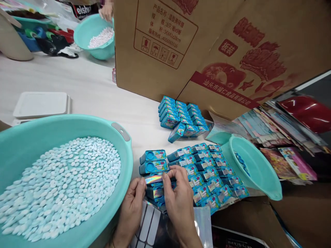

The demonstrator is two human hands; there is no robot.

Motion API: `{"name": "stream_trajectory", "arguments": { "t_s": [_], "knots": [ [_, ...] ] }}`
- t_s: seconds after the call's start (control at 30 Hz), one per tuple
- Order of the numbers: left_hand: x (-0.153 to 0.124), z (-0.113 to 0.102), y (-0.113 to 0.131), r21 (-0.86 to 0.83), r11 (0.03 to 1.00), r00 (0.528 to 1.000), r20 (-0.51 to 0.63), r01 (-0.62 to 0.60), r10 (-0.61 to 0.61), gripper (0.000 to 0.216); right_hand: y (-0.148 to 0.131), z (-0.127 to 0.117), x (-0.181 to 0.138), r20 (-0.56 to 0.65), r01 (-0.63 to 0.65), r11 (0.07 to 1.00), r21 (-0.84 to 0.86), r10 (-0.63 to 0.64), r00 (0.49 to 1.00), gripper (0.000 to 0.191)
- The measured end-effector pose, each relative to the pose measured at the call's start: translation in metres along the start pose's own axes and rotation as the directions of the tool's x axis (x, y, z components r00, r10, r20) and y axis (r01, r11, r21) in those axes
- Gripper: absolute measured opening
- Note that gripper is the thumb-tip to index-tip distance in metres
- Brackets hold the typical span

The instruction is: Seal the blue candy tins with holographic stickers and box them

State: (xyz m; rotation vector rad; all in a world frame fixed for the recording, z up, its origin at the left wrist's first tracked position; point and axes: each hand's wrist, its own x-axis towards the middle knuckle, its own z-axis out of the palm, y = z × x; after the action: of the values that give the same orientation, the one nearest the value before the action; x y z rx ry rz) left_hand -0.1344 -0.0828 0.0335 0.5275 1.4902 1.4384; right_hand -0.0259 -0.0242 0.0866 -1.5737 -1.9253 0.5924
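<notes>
A small blue candy box [154,179], its narrow shiny side facing up, is between my two hands. My left hand [130,208] grips its left end with thumb and fingers. At the right end, my right hand [179,196] pinches it, and the fingers hide that part. Just beyond lie two matching blue boxes [153,166] marked "Caramelo Macizo". Rows of blue boxes with clear seals [203,174] stand to the right of my right hand. Beneath my wrists is a sheet of pale oblong stickers [150,224], partly covered by my right forearm.
A large turquoise tub [124,165] of pale blue candies [67,182] stands at left, before a white scale [41,103]. Behind are stacked blue boxes [181,117] and a big carton [165,79]. A turquoise basin [269,175] sits right. Another person's hand [106,12] is over a far basin [89,32].
</notes>
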Motion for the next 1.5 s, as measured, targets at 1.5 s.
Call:
{"name": "stream_trajectory", "arguments": {
  "t_s": [1.5],
  "knots": [
    [-0.131,-0.003,0.053,0.299,0.885,0.734,0.676,-0.358,0.069,0.038,0.028,-0.120,-0.155,0.021,0.494,0.869,-0.023,-0.494,0.869,0.020]
  ]
}}
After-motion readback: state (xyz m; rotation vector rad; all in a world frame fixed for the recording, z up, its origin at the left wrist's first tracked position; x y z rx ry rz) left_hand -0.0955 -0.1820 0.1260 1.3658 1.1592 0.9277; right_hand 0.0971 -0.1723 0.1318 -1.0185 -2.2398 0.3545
